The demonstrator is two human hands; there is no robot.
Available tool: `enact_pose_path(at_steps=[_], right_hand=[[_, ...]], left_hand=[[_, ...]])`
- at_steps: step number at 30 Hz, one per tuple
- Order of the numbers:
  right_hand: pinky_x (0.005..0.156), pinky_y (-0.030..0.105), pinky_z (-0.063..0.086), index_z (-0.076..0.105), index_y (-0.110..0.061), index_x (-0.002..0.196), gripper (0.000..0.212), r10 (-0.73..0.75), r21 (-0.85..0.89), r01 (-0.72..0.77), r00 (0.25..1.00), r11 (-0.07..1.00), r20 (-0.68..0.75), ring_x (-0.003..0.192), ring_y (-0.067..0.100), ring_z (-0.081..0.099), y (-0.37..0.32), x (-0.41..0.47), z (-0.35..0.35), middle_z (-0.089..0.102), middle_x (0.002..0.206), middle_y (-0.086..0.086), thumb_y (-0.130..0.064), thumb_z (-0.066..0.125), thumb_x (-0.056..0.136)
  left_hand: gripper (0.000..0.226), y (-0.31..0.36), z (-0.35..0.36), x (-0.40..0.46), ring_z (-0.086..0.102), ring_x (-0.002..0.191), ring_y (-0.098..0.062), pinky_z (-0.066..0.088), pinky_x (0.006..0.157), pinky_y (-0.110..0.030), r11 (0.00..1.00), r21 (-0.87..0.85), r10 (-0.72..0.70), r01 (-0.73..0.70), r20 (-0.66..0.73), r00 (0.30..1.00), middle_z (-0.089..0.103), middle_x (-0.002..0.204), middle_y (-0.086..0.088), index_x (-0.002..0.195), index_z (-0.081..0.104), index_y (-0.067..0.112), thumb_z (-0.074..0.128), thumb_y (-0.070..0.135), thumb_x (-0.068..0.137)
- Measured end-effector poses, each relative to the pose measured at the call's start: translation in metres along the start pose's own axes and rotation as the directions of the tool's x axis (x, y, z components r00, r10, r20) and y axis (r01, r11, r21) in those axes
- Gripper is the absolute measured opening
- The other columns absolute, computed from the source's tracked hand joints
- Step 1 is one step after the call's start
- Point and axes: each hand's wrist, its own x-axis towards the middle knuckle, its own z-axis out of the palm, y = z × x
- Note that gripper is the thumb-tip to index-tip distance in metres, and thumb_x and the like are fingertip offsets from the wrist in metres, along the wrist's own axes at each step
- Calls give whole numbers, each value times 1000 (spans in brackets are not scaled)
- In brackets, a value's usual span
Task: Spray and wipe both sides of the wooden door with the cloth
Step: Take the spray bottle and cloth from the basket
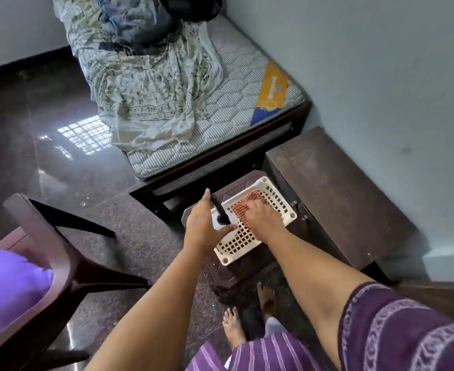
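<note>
A white perforated plastic basket (224, 257) sits on a low dark stool (228, 277) in front of me. My left hand (203, 227) grips a spray bottle (220, 214) with a black nozzle and white body at the basket's left edge. My right hand (262, 219) is inside the basket and grips a red checked cloth (243, 207). No wooden door appears in this view.
A dark wooden side table (335, 194) stands against the wall at right. A bed with a quilted mattress (236, 108) and crumpled sheet lies ahead. A dark chair (60, 253) with a purple cushion is at left. The floor (60, 162) is polished stone; my bare feet are below.
</note>
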Motion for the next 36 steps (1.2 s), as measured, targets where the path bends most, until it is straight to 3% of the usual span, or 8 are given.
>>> enact_pose_path(at_steps=[4,9,11,15,21,25,30,36], right_hand=[[105,37,40,51,-6,125,36,64,62,-70,993,996,101,128,28,42,-15,21,19,44,137,11,2,47,90],[120,40,26,14,-2,155,71,212,96,-239,951,966,227,151,29,11,-9,37,49,10,163,18,-23,53,99],[117,39,31,16,-2,154,71,239,98,-270,939,958,247,150,29,11,-7,39,57,9,163,18,-26,54,99],[103,39,45,36,-11,138,63,218,71,-228,967,971,135,133,29,33,-2,45,62,34,143,10,-36,68,89],[102,43,44,36,-15,132,66,258,125,-278,953,952,158,127,28,39,9,64,59,38,134,8,-42,72,84],[100,44,45,39,-12,130,40,296,146,-327,934,934,198,127,30,39,7,74,56,40,136,11,-21,56,95],[98,43,46,42,-8,131,34,297,136,-330,930,934,218,123,32,44,5,76,46,43,134,14,-8,41,97],[87,38,48,49,-9,124,34,452,320,-479,878,817,160,107,33,57,24,76,30,57,122,13,-3,35,94]], left_hand=[[124,-17,7,10,39,138,-20,34,114,-36,998,-54,-26,26,4,1000,45,149,-1,159,15,13,92,38,66],[84,-33,24,30,46,125,-17,37,96,-24,994,-101,-37,31,-58,998,55,127,1,135,47,16,91,37,67],[79,-33,28,36,46,120,-16,38,96,-25,995,-103,-23,18,-48,999,55,123,2,128,51,15,90,45,66],[69,-29,37,40,51,108,-13,45,91,-29,978,-203,-49,38,-52,997,52,113,6,114,53,16,86,55,67],[64,-22,48,33,54,105,-8,45,86,-30,920,-359,-167,158,6,986,52,105,25,130,46,27,75,54,79],[73,-20,57,29,48,107,-5,36,88,-27,913,-373,-187,166,-21,982,53,122,11,144,38,29,63,60,84],[89,-21,63,30,52,111,-15,41,91,-32,914,-368,-198,171,-39,979,54,121,2,146,36,22,47,76,76],[84,-27,63,37,55,116,-23,31,111,-57,938,-289,-218,190,-66,974,63,117,0,141,42,22,36,83,83]])
